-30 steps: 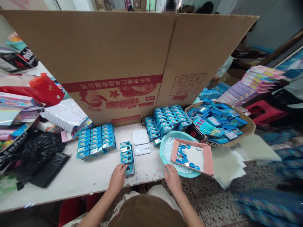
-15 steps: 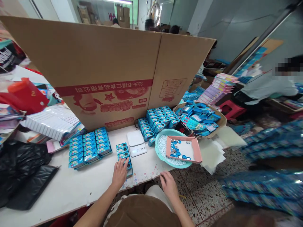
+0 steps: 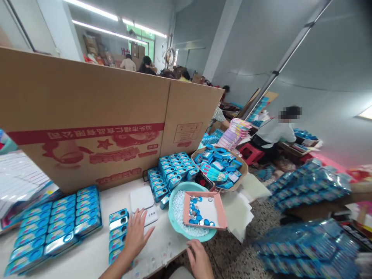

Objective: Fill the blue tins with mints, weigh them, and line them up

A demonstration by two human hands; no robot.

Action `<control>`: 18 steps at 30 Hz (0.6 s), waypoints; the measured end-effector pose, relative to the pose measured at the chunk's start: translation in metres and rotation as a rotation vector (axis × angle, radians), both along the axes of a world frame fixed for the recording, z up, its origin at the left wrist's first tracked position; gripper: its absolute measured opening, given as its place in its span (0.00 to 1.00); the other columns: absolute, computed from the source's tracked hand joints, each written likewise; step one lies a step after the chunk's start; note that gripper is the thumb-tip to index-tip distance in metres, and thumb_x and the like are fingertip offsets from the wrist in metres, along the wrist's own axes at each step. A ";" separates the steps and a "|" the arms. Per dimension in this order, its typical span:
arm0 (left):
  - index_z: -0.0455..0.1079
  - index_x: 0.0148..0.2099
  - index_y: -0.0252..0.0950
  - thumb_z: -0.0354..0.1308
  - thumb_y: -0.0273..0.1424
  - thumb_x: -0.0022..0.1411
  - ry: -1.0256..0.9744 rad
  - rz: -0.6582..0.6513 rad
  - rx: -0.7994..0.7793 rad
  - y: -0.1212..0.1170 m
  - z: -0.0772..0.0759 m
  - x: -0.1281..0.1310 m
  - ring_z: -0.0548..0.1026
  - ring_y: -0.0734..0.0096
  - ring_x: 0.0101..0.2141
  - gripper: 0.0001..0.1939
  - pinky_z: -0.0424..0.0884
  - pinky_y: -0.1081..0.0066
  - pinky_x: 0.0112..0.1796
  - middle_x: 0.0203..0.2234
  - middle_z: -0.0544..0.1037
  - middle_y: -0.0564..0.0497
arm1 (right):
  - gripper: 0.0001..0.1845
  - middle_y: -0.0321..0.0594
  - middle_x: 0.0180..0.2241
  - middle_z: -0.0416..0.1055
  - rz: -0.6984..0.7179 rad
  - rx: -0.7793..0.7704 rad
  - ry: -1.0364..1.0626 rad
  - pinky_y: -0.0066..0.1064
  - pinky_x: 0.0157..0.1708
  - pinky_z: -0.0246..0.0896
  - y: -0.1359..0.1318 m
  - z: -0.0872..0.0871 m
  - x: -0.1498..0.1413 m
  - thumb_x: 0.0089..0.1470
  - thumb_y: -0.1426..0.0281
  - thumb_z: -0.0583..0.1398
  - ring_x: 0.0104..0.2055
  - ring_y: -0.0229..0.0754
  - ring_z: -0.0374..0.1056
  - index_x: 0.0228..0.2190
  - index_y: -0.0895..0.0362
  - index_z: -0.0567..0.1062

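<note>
My left hand (image 3: 136, 233) is stretched out, fingers apart and holding nothing that I can see. It lies over the right edge of a short column of small blue boxes (image 3: 116, 233) with dark round windows. Its fingertips reach the lower part of a white digital scale (image 3: 142, 199). My right hand (image 3: 200, 259) hangs near the table's front edge, thumb apart from loosely bent fingers, with nothing visible in it. Beyond it stands a turquoise basin (image 3: 175, 225) of small white pellets (image 3: 178, 205). A pink shallow tray (image 3: 222, 213) with blue and silver discs (image 3: 196, 213) rests on the basin.
Rows of blue boxes (image 3: 55, 221) stand at the left, and another stack (image 3: 177, 166) behind the scale. A tall cardboard sheet (image 3: 116, 100) closes off the table's back. Right of it is a carton of blue packs (image 3: 223, 164). A co-worker (image 3: 273, 131) sits farther right.
The view has swung up and to the right, so the table things appear farther left and lower. My left hand has moved from the box column toward the scale, its fingers spreading.
</note>
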State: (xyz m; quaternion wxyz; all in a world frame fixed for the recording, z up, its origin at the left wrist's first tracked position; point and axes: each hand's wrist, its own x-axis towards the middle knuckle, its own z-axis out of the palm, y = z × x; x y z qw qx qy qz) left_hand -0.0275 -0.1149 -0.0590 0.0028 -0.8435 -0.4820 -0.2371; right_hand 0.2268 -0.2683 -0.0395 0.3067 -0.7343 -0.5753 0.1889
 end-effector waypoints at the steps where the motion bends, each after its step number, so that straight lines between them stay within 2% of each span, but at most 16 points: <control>1: 0.62 0.58 0.35 0.51 0.46 0.59 -0.041 -0.002 0.015 0.014 0.012 0.030 0.59 0.53 0.58 0.29 0.53 0.53 0.57 0.55 0.67 0.40 | 0.15 0.45 0.38 0.74 0.009 0.006 -0.005 0.31 0.43 0.67 0.003 -0.003 0.012 0.54 0.70 0.50 0.43 0.44 0.71 0.35 0.54 0.77; 4: 0.61 0.59 0.34 0.50 0.42 0.60 -0.093 0.009 0.034 0.060 0.041 0.115 0.62 0.55 0.55 0.27 0.57 0.56 0.54 0.54 0.68 0.40 | 0.15 0.46 0.39 0.74 0.035 0.040 -0.026 0.31 0.44 0.67 0.014 -0.012 0.050 0.56 0.69 0.51 0.44 0.44 0.71 0.36 0.55 0.77; 7: 0.58 0.61 0.36 0.50 0.40 0.61 -0.021 0.053 0.018 0.096 0.048 0.171 0.62 0.54 0.55 0.28 0.58 0.55 0.53 0.56 0.66 0.41 | 0.15 0.45 0.40 0.75 0.067 0.091 -0.024 0.30 0.44 0.67 0.026 -0.022 0.090 0.57 0.68 0.52 0.44 0.44 0.72 0.37 0.54 0.77; 9: 0.59 0.60 0.38 0.51 0.37 0.60 0.045 0.071 0.002 0.108 0.042 0.190 0.61 0.53 0.56 0.26 0.57 0.54 0.53 0.57 0.64 0.42 | 0.14 0.45 0.38 0.75 0.056 0.133 -0.002 0.30 0.43 0.68 0.032 -0.028 0.111 0.57 0.66 0.52 0.43 0.44 0.72 0.36 0.54 0.77; 12: 0.65 0.55 0.41 0.52 0.32 0.60 0.094 0.078 -0.005 0.113 0.029 0.202 0.60 0.53 0.57 0.20 0.58 0.53 0.52 0.58 0.63 0.45 | 0.15 0.45 0.37 0.75 0.002 0.160 0.071 0.31 0.43 0.68 0.037 -0.029 0.130 0.58 0.64 0.51 0.42 0.44 0.72 0.35 0.54 0.77; 14: 0.68 0.50 0.42 0.52 0.29 0.59 0.082 0.106 -0.016 0.114 0.026 0.208 0.61 0.53 0.56 0.16 0.59 0.53 0.51 0.57 0.65 0.45 | 0.16 0.45 0.37 0.74 0.004 0.139 0.126 0.31 0.43 0.68 0.039 -0.023 0.135 0.59 0.63 0.50 0.42 0.44 0.71 0.35 0.54 0.76; 18: 0.70 0.41 0.39 0.52 0.23 0.58 -0.022 0.106 -0.072 0.114 0.029 0.224 0.66 0.55 0.50 0.10 0.63 0.54 0.47 0.47 0.71 0.43 | 0.17 0.45 0.39 0.74 0.075 0.070 0.185 0.33 0.44 0.67 0.044 -0.006 0.139 0.59 0.62 0.50 0.43 0.44 0.71 0.36 0.54 0.76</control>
